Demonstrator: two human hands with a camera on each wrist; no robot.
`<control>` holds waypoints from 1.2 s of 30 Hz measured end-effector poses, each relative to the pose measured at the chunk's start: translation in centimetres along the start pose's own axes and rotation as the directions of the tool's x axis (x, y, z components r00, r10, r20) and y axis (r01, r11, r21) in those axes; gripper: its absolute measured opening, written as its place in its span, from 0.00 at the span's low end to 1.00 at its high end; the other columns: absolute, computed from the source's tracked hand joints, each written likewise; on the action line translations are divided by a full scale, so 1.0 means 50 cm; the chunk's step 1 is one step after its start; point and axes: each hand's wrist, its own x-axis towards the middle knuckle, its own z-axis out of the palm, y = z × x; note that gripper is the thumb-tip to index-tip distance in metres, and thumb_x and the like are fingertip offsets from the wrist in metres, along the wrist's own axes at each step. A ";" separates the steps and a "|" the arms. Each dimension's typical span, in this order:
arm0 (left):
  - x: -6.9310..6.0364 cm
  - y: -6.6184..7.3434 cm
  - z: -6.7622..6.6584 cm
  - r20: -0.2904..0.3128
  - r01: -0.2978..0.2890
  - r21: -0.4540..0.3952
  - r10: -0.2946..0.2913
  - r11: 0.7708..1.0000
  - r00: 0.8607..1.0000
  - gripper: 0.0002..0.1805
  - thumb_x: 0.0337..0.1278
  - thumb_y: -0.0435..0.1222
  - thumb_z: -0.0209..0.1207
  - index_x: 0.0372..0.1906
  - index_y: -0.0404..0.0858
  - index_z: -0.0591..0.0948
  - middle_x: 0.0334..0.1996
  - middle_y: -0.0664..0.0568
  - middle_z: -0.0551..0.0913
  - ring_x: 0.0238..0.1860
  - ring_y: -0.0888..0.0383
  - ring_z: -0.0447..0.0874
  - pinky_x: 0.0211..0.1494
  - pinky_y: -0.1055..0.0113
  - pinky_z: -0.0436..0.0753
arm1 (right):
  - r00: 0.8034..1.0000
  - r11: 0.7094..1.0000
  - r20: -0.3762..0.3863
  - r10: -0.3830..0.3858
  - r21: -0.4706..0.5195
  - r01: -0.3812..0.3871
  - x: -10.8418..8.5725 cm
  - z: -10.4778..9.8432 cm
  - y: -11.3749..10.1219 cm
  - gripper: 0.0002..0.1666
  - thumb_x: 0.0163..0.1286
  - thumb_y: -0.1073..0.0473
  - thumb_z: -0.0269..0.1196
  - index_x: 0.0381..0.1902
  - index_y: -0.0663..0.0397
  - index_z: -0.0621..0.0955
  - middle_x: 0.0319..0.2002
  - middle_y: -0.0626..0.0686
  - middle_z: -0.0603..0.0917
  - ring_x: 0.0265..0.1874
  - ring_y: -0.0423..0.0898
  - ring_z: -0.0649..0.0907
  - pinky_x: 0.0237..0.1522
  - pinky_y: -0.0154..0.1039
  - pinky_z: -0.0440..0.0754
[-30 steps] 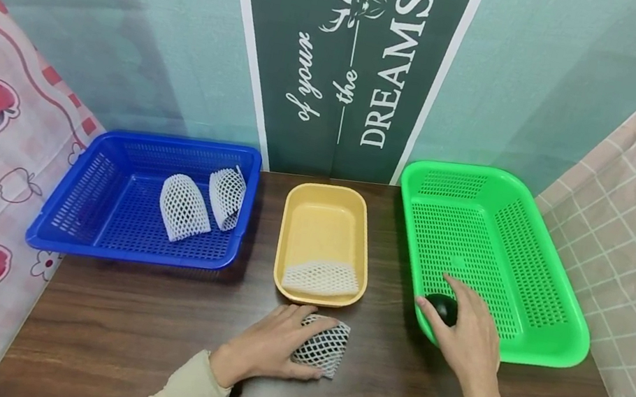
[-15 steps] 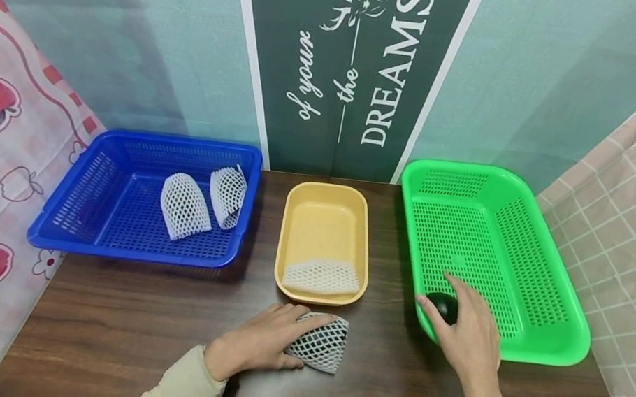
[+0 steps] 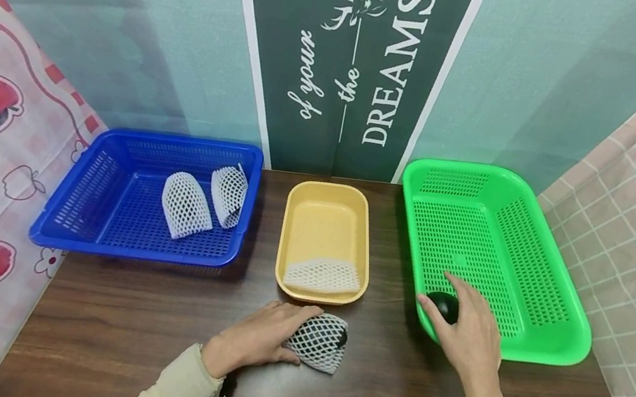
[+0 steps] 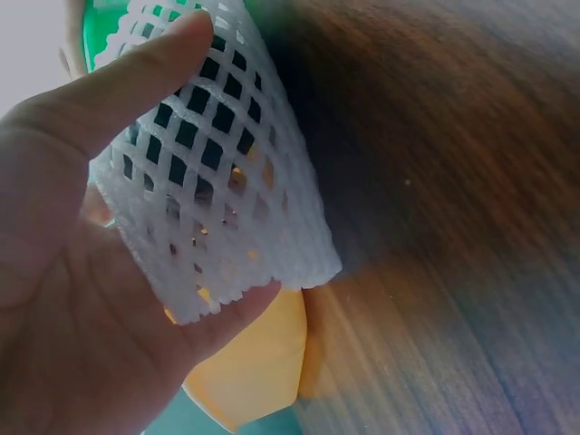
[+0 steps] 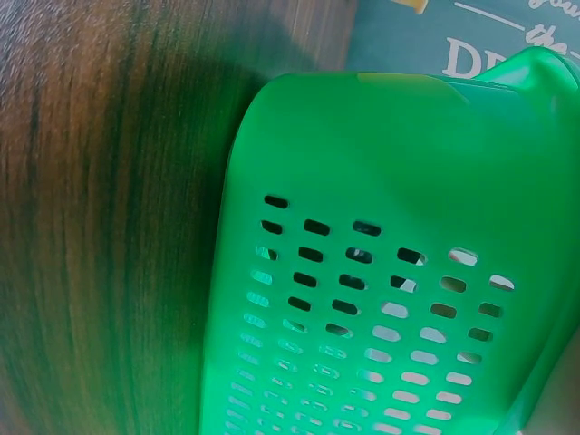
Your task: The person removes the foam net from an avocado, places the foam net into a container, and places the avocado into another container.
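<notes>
One white net (image 3: pixel 318 343) is pinched by the left hand (image 3: pixel 255 335), thumb to fingers, at lower centre; right of centre, a black ball (image 3: pixel 442 307) is held in the half-curled right hand (image 3: pixel 473 343) at the left edge of the green basket (image 3: pixel 526 264). Handling the net seems the step in hand; next, a steady grip is probably called for. Against the earlier frame, less net is covered by fingers, and a dark thing (image 3: pixel 342 339) is seen more plainly near its right end.

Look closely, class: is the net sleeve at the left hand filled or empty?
Filled, at least partly: a dark object shows through the net sleeve.
</notes>
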 end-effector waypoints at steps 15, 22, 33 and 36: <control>-0.008 -0.009 0.007 -0.003 0.021 -0.028 -0.021 0.999 1.000 0.46 0.47 0.47 0.73 0.72 0.43 0.65 0.63 0.51 0.79 0.61 0.54 0.79 0.63 0.55 0.76 | 1.000 1.000 -0.002 0.000 -0.009 0.000 -0.006 0.004 -0.001 0.42 0.64 0.36 0.64 0.70 0.49 0.71 0.66 0.66 0.74 0.65 0.68 0.70 0.59 0.68 0.67; -0.008 -0.014 0.011 -0.011 0.019 -0.041 -0.019 0.999 1.000 0.46 0.48 0.46 0.72 0.72 0.42 0.65 0.64 0.51 0.78 0.61 0.53 0.78 0.63 0.55 0.76 | 0.998 0.999 -0.061 -0.008 0.052 0.011 -0.008 0.006 0.002 0.38 0.65 0.40 0.67 0.68 0.48 0.73 0.65 0.65 0.75 0.64 0.67 0.71 0.59 0.68 0.67; -0.010 -0.016 0.018 -0.038 0.020 -0.027 -0.021 0.999 0.999 0.45 0.49 0.46 0.71 0.72 0.41 0.64 0.63 0.50 0.78 0.61 0.53 0.78 0.62 0.55 0.76 | 0.917 0.944 -0.325 -0.230 0.156 0.292 -0.013 0.017 -0.001 0.32 0.53 0.61 0.75 0.58 0.54 0.82 0.56 0.61 0.83 0.61 0.55 0.78 0.68 0.29 0.65; -0.011 -0.017 0.020 -0.042 0.021 -0.026 -0.022 0.999 0.999 0.45 0.49 0.46 0.71 0.72 0.42 0.64 0.63 0.50 0.78 0.61 0.53 0.78 0.62 0.55 0.76 | 0.877 0.898 -0.373 -0.303 0.197 0.394 -0.017 0.027 -0.021 0.27 0.59 0.54 0.73 0.54 0.60 0.83 0.53 0.64 0.84 0.62 0.46 0.78 0.69 0.23 0.63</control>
